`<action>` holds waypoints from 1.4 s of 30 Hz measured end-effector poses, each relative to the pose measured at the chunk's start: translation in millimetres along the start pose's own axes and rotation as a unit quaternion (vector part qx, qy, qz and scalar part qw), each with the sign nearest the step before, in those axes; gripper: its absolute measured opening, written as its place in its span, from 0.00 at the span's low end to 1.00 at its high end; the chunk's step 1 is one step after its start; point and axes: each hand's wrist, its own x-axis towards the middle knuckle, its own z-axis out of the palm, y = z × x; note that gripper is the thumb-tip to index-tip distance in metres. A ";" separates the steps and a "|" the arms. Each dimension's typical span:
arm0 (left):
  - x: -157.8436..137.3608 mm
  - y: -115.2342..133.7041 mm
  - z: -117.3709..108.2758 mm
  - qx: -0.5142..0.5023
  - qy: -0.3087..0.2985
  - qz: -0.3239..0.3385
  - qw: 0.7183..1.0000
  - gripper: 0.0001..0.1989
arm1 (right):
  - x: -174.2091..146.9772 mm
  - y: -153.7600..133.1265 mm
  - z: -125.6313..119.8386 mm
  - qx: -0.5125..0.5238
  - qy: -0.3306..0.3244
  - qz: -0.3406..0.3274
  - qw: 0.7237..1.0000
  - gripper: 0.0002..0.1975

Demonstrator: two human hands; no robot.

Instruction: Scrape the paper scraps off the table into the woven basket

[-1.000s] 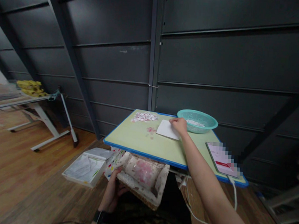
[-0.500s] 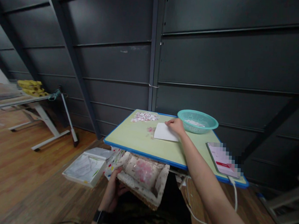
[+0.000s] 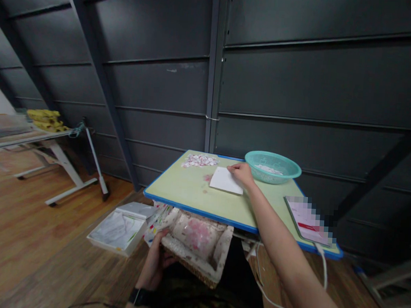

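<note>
My left hand [image 3: 159, 255] is closed on the near left rim of a lined wicker basket [image 3: 217, 260], which tilts below the table's front edge. The basket's pale lining carries a pink flower print. Over the table, my right hand [image 3: 241, 173] pinches the upper right part of a white card [image 3: 225, 181]. Behind and left of the card lies a pile of small white and reddish pieces [image 3: 200, 160]. A teal plastic colander [image 3: 273, 166] stands just right of my right hand, with white pieces inside. Pinkish stains mark the tabletop beside the card.
The small table [image 3: 176, 185] has a pale yellow-green top and blue edging. A tablet [image 3: 307, 219] with a white cable lies at its right. An open white box [image 3: 117, 232] is on the floor at left. Farther left stands another table with a yellow bundle [image 3: 48, 119].
The white card has shifted slightly left and its tilt has changed a little, with my right hand still on it. My left hand and the basket have stayed nearly in place.
</note>
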 end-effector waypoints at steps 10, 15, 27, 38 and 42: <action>2.2 0.1 -2.9 0.012 -0.001 0.014 1.000 0.15 | -4.9 -6.2 6.0 0.107 -0.103 -0.041 0.988 0.13; 3.2 0.3 -3.7 0.009 0.001 0.017 1.000 0.17 | -4.3 -7.5 5.8 0.095 -0.043 -0.039 0.994 0.15; 4.7 -0.8 -4.6 -0.004 -0.011 0.014 1.000 0.18 | -9.5 -11.1 14.0 0.117 -0.083 -0.054 0.988 0.12; 2.8 -1.7 -2.0 -0.008 0.001 0.022 1.000 0.17 | -8.6 -11.9 11.8 0.089 -0.095 -0.066 0.989 0.13; 0.8 -1.2 -1.2 -0.010 -0.002 0.021 1.000 0.14 | -14.2 -15.5 18.7 0.100 -0.156 -0.078 0.980 0.15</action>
